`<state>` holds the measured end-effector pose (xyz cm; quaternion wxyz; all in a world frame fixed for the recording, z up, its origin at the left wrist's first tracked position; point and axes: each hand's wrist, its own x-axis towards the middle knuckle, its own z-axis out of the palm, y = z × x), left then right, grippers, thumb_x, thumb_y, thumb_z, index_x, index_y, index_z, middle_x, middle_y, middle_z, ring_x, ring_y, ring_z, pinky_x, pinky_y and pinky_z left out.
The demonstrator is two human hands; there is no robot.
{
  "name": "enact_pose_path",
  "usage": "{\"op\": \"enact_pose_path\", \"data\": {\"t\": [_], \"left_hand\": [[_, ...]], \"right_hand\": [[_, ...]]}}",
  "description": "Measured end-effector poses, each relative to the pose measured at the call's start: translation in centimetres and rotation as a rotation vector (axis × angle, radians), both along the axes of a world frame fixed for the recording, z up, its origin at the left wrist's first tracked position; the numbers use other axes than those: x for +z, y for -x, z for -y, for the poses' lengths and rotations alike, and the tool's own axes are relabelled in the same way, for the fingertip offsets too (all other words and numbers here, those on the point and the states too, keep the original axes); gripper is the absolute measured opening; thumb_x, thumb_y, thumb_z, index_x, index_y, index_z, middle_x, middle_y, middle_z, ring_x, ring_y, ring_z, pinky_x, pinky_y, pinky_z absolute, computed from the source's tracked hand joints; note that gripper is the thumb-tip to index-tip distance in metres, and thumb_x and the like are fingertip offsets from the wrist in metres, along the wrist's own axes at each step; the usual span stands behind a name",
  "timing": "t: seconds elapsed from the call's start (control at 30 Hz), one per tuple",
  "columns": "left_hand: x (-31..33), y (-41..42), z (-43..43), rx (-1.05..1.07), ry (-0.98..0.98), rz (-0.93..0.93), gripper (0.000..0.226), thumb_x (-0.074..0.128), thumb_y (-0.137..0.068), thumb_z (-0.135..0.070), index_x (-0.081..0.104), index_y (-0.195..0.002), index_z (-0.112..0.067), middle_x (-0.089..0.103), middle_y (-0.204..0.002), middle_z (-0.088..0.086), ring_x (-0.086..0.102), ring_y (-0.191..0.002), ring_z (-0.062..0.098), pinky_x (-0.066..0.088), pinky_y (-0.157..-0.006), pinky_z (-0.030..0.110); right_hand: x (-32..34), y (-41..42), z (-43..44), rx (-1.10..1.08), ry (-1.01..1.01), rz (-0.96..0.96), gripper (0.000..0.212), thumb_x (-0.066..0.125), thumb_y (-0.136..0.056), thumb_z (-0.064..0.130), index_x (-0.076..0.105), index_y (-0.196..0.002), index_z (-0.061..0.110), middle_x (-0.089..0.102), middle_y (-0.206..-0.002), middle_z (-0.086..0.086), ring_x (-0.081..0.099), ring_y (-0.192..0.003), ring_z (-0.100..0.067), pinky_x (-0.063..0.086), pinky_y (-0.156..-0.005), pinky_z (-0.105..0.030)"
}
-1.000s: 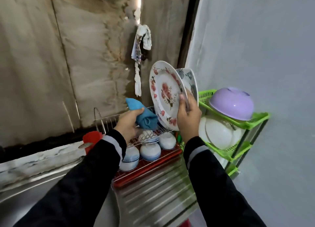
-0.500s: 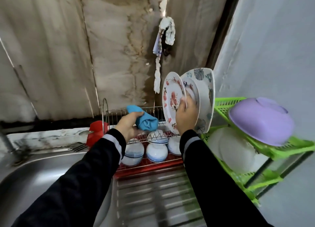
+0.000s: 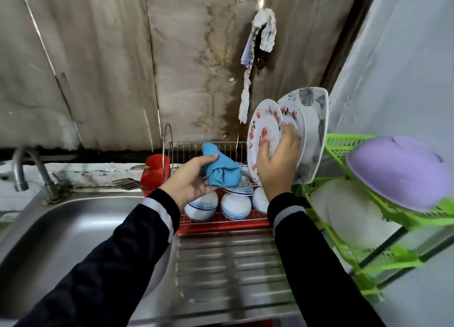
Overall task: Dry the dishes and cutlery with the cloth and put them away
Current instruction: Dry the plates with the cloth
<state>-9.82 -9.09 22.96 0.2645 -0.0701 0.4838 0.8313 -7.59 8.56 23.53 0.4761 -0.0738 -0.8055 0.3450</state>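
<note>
**Plates on edge, cloth at the ready**

The steel sink and its ribbed worktop fill the lower view. To the right stands a green rack, with a purple bowl upturned on its top tier. At the back of the worktop, a wire rack holds blue-banded bowls upside down.

Above that rack's right end the right hand has three plates up on edge. Its grip is closed on the rose plate, thumb on the face and fingers curled behind the rim. A second rose plate and a leaf plate stand behind it, close to the green rack's corner. Whether the hand or the rack bears those two, I cannot tell.

The left hand has its grip closed round the bunched blue cloth, just beside the plates' lower edge.

The step looks like drying the front plate. It would go best with the rear plates steadied first and the cloth opened flat. Wipe the face, then the back, then the rim, because wet glaze slips. The forks by the red holder await their turn.
</note>
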Motion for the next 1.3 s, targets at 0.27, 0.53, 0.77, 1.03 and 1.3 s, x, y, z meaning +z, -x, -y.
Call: {"op": "enact_pose_path", "data": {"t": [0.27, 0.53, 0.77, 1.03, 1.3], "left_hand": [[0.3, -3.2, 8.9, 0.132, 0.028, -0.253, 0.034, 0.064, -0.09, -0.018, 0.061, -0.119, 0.002, 0.068, -0.106, 0.015, 0.069, -0.085, 0.021, 0.059, -0.071, 0.029], [-0.7, -9.0, 26.2, 0.393, 0.2, -0.412, 0.021, 0.066, -0.091, -0.012, 0.061, -0.111, -0.01, 0.069, -0.103, 0.012, 0.068, -0.093, 0.023, 0.054, -0.089, 0.039], [-5.8, -15.1, 41.6, 0.605, 0.314, -0.365, 0.021, 0.062, -0.093, -0.005, 0.056, -0.112, -0.012, 0.068, -0.1, 0.009, 0.067, -0.089, 0.022, 0.057, -0.081, 0.034], [-12.4, -18.5, 54.0, 0.788, 0.5, -0.263, 0.021, 0.063, -0.093, -0.007, 0.056, -0.108, -0.02, 0.064, -0.107, 0.005, 0.063, -0.095, 0.018, 0.053, -0.082, 0.032], [-18.3, -15.6, 64.8, 0.878, 0.689, -0.076, 0.025, 0.064, -0.093, -0.01, 0.052, -0.115, -0.011, 0.061, -0.103, 0.003, 0.06, -0.088, 0.015, 0.052, -0.072, 0.025]], "right_hand": [[-2.4, -1.6, 10.1, 0.28, -0.046, 0.14, 0.046, 0.042, -0.1, 0.028, 0.048, -0.138, 0.004, 0.052, -0.139, -0.016, 0.044, -0.135, -0.03, 0.038, -0.111, -0.048], [-5.9, -4.6, 27.8, 0.516, -0.191, 0.164, 0.049, 0.037, -0.098, 0.033, 0.054, -0.136, 0.007, 0.057, -0.138, -0.01, 0.045, -0.134, -0.028, 0.033, -0.115, -0.042], [-11.7, -9.3, 43.2, 0.647, -0.224, 0.323, 0.053, 0.033, -0.099, 0.037, 0.051, -0.14, 0.009, 0.05, -0.147, -0.008, 0.035, -0.143, -0.027, 0.029, -0.119, -0.041], [-15.8, -10.1, 55.0, 0.797, -0.284, 0.503, 0.044, 0.044, -0.1, 0.027, 0.053, -0.135, 0.003, 0.054, -0.14, -0.014, 0.038, -0.139, -0.032, 0.023, -0.12, -0.038], [-20.9, -5.2, 66.0, 0.878, -0.418, 0.717, 0.051, 0.04, -0.102, 0.031, 0.04, -0.147, 0.006, 0.039, -0.153, -0.016, 0.025, -0.147, -0.036, 0.017, -0.122, -0.044]]}}
